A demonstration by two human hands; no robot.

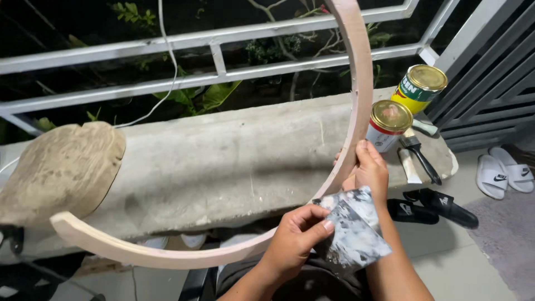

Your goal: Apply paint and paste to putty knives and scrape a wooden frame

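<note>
Pinched in my left hand [292, 242] was a smeared scraper blade [354, 231], touching the curved wooden piece [356, 111] that my right hand [369, 170] gripped just above, arcing up and leftward.

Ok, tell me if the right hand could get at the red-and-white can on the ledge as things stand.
Probably yes, once it lets go. The right hand grips the curved wooden piece, and the red-and-white can stands just above it on the concrete ledge, with nothing between them.
</note>
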